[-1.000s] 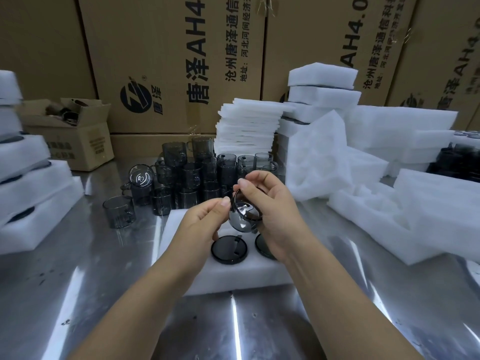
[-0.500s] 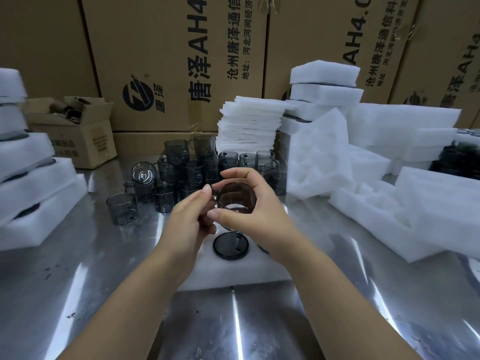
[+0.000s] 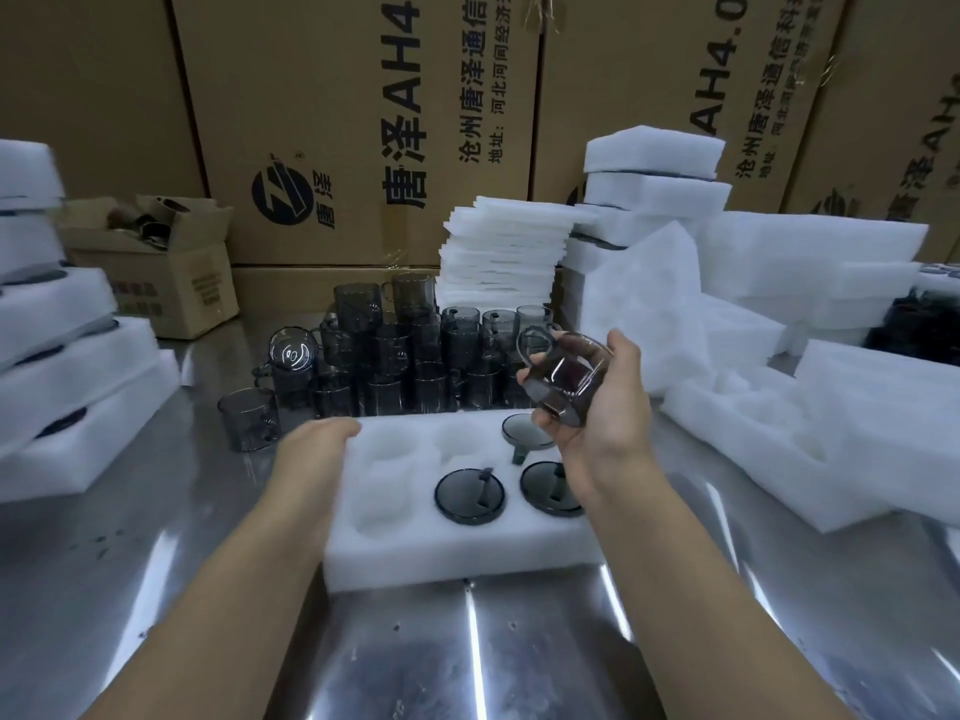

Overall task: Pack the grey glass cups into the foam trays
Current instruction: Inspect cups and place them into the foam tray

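Foam tray (image 3: 457, 548) sits mid-table (image 3: 467, 662), three seated cups (image 3: 470, 493) along its right side, left pockets empty. Left hand (image 3: 317, 449) lies on the tray's left edge, too blurred to tell whether it clasps. Right hand (image 3: 602, 407) curls round a grey glass cup (image 3: 563, 374), tilted above the tray's far right corner. It could slip or clip the seated cup beneath. Loose cups (image 3: 389, 356) crowd beyond.

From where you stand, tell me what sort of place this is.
Probably a packing station in a warehouse or small factory: large printed cardboard cartons line the back, white foam trays are piled around, and many identical grey glass cups crowd a steel table.
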